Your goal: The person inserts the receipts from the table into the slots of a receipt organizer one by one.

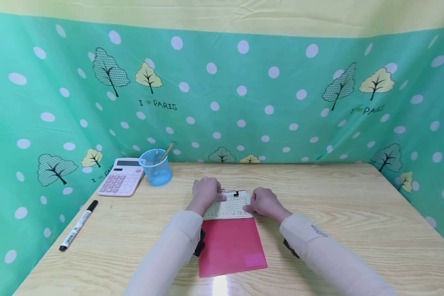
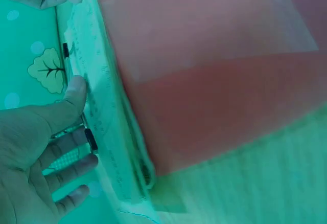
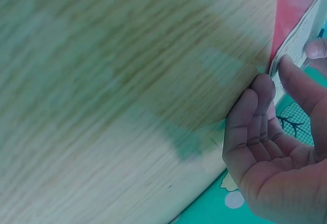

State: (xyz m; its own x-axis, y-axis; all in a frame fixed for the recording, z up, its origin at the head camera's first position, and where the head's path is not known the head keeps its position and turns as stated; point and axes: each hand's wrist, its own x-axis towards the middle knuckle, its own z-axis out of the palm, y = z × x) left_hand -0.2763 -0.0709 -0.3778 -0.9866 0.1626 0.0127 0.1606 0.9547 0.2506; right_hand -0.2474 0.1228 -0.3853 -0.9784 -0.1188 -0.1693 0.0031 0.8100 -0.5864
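A red clip folder (image 1: 229, 246) lies flat on the table, with a stack of printed grid paper (image 1: 232, 209) along its far end. At the top edge sits a metal clip with black ends (image 2: 91, 139). My left hand (image 1: 204, 192) holds that edge from the left. Its thumb (image 2: 76, 88) lies at the clip and paper, and its other fingers spread behind the clip. On the right side, my right hand (image 1: 265, 202) pinches the edge of the paper stack, thumb on top and fingertips (image 3: 263, 86) at the side. The fingers' undersides are partly hidden.
A pink calculator (image 1: 122, 181) and a blue mesh pen cup (image 1: 159, 174) with a pencil stand at the back left. Nearer on the left lies a black-capped marker (image 1: 78, 225). A green dotted curtain (image 1: 240, 102) borders the wooden table (image 1: 348, 205).
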